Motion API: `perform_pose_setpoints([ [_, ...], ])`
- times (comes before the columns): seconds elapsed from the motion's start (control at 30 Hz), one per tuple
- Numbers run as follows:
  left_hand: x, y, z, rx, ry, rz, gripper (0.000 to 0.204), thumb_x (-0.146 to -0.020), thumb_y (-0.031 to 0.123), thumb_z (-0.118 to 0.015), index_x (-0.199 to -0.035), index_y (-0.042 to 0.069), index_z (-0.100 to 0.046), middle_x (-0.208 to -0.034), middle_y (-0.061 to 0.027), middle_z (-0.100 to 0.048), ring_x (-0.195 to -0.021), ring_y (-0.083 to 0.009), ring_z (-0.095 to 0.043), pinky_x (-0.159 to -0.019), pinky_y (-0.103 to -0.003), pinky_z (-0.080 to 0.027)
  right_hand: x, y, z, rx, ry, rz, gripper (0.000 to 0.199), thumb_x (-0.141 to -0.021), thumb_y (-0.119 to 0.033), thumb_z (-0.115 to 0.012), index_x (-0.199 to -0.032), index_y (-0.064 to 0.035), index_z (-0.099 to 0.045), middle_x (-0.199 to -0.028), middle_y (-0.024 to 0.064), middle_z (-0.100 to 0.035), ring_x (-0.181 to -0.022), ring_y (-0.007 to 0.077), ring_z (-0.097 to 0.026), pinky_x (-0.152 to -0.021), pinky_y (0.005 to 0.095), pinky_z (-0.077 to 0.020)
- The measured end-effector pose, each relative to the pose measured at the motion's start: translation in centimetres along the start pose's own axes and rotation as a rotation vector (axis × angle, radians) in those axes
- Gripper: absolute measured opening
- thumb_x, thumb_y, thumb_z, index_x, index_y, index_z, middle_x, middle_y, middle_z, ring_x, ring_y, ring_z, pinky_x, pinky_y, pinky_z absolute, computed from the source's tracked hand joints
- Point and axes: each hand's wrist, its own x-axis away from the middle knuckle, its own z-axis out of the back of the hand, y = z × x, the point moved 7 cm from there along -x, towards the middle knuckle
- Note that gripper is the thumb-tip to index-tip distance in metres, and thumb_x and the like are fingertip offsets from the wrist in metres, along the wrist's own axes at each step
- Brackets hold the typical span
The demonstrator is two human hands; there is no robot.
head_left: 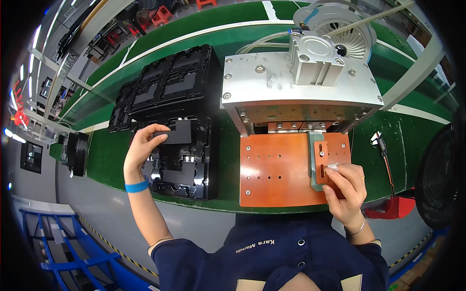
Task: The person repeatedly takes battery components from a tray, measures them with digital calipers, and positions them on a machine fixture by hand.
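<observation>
Head view: by the right edge of the orange plate (264, 165), our right hand (348, 190) half-curls, fingertips at the slotted orange block (318, 161); whether it grips anything, we cannot tell. Over the far half of the black tray (208, 160), our left hand (146, 141) pinches a dark L-shaped piece (181, 137) by its left end; that one-sided hold could let it tilt and snag. Beyond the plate's far edge, the metal press (272, 85) could nip straying fingers.

Dk grey L-shaped pc (183, 134): thin, flat, L end pinched in left hand (151, 140), over blk tray (204, 151). Orange slotted strip (319, 161): bolted, lengthwise front-to-back, R side of orange plate (264, 191).
</observation>
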Motion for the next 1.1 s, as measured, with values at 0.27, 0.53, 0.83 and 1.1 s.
perform_pose_setpoints([
  [0.27,-1.0,1.5,-2.7,-0.449,0.162,-0.271,0.018,-0.075,0.011,-0.077,-0.092,0.008,-0.077,-0.099,-0.0052,-0.06,-0.1,-0.0233,-0.052,-0.088,-0.035,-0.043,-0.2,-0.1,-0.3,0.048,0.017,-0.02,0.034,-0.07,-0.005,-0.078,-0.103,-0.0028,-0.071,-0.096,0.0089,-0.065,-0.084,0.0265,-0.063,-0.073,0.035,-0.0512],
  [0.53,8.2,18.2,-9.0,0.163,0.013,-0.712,0.019,-0.092,0.007,-0.059,-0.08,-0.004,-0.07,-0.084,-0.0145,-0.068,-0.074,-0.0213,-0.064,-0.06,-0.03,-0.049,-0.3,0.4,-0.4,0.051,-0.004,-0.039,0.03,-0.071,0.0,-0.076,-0.1,0.0,-0.07,-0.091,0.0114,-0.067,-0.081,0.0282,-0.064,-0.071,0.0349,-0.0509],
  [0.83,19.3,27.9,-24.8,1.378,-1.383,-0.395,0.026,-0.095,0.008,-0.063,-0.116,-0.007,-0.065,-0.103,-0.0156,-0.072,-0.09,-0.0179,-0.071,-0.078,-0.025,-0.057,0.4,0.1,-0.9,-0.008,0.0,-0.026,0.027,-0.075,0.004,-0.073,-0.101,0.0014,-0.07,-0.092,0.0139,-0.067,-0.083,0.0284,-0.063,-0.074,0.0349,-0.0493],
  [1.1,21.4,30.1,-25.8,1.379,-1.52,-0.381,0.025,-0.094,0.015,-0.067,-0.111,-0.003,-0.069,-0.1,-0.0113,-0.074,-0.086,-0.0125,-0.07,-0.074,-0.024,-0.055,0.7,0.4,-0.7,-0.004,0.024,-0.044,0.026,-0.077,0.003,-0.071,-0.103,0.0021,-0.07,-0.092,0.014,-0.067,-0.083,0.0269,-0.063,-0.077,0.0337,-0.049],
])
